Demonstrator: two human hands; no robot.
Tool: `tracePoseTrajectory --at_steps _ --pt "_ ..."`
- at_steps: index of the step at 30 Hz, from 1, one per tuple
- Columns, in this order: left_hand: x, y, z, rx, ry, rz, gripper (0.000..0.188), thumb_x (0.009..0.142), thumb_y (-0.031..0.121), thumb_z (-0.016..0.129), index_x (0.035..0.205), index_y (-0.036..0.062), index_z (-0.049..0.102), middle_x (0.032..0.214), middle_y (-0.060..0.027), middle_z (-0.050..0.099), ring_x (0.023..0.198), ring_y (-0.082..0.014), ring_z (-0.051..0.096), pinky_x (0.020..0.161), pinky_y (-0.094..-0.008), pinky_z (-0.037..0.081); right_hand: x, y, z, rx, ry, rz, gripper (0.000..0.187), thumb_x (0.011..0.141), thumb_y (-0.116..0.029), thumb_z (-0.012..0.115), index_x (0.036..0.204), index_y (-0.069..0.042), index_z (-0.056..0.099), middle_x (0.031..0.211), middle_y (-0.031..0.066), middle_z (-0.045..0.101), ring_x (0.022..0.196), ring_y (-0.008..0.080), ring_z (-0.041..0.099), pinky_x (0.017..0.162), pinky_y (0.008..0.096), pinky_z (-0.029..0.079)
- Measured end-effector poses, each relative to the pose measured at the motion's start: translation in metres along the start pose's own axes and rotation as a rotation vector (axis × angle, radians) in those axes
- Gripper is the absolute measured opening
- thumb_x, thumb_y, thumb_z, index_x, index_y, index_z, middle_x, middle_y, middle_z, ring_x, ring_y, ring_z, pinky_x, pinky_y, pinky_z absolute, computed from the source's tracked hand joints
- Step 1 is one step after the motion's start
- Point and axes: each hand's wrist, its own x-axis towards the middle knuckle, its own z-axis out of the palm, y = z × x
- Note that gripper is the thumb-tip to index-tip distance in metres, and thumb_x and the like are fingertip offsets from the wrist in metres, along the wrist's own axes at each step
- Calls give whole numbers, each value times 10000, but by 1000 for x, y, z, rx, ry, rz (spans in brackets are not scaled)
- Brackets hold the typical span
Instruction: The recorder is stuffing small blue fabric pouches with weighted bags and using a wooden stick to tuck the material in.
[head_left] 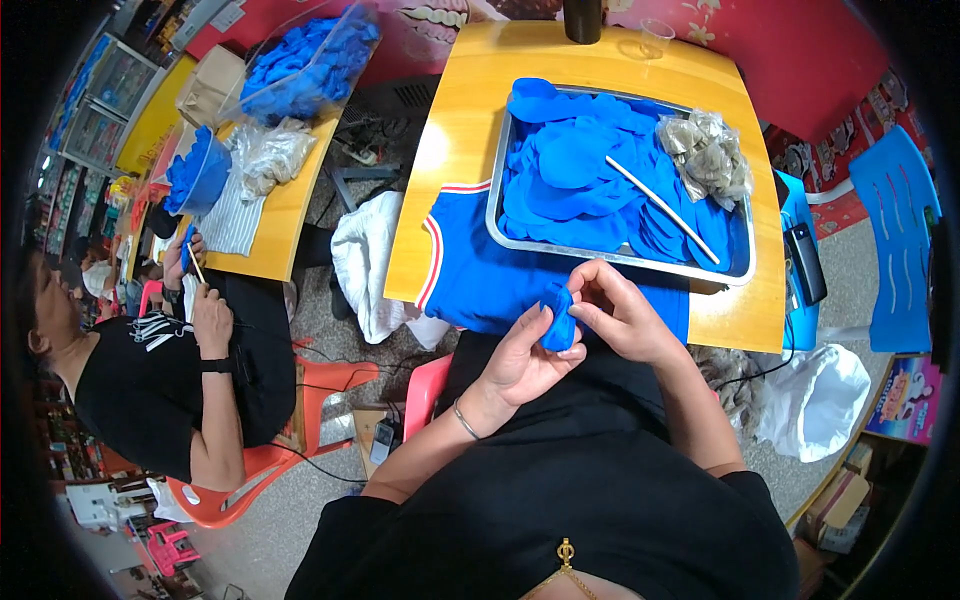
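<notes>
Left hand [527, 358] and right hand [622, 318] are together pinching a small blue piece [558, 322] near the counter [738, 325], probably to steady it. Beyond, a blue garment [468, 275] is lying there, partly under the metal tray [690, 270], which is seemingly keeping flat blue pieces [570, 160] within easy reach.

Near me, 1 head-worn fisheye looks down, close above the wearer's chest [540, 500], yellow table [457, 105] beyond.
</notes>
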Motion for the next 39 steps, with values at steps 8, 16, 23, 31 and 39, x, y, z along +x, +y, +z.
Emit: tracePoseTrajectory --at_steps 8,16,23,31,39 --pt "-5 11 3 211 71 27 285 898 164 534 1176 105 510 988 -29 567 890 -146 548 789 -303 454 2 -1 -2 -32 5 -46 251 853 -44 525 1096 -3 480 847 19 470 792 90 480 741 242 426" --pt "1 9 3 266 -99 113 321 898 140 533 1216 107 501 1072 -62 563 952 -165 552 790 -274 454 1 3 4 143 96 -9 315 856 -46 495 1165 -1 451 1021 71 544 954 126 528 828 266 427" --pt "4 3 19 512 -26 315 391 884 74 542 1266 90 463 1029 -30 575 866 -113 544 746 -229 429 3 0 8 -49 235 -116 393 830 -31 493 1218 -28 432 986 82 555 921 134 538 794 274 444" --pt "1 9 20 680 82 390 413 867 62 567 1261 28 445 950 -8 567 775 -58 524 685 -185 428 2 -14 6 -437 216 -331 319 746 99 534 1034 -25 594 910 91 568 809 160 566 679 248 451" --pt "3 2 19 869 81 470 232 823 9 608 1038 40 524 907 -10 566 765 -63 527 680 -205 444 1 -2 9 -453 409 -319 138 736 29 630 862 -17 600 812 97 608 691 192 597 579 264 462"
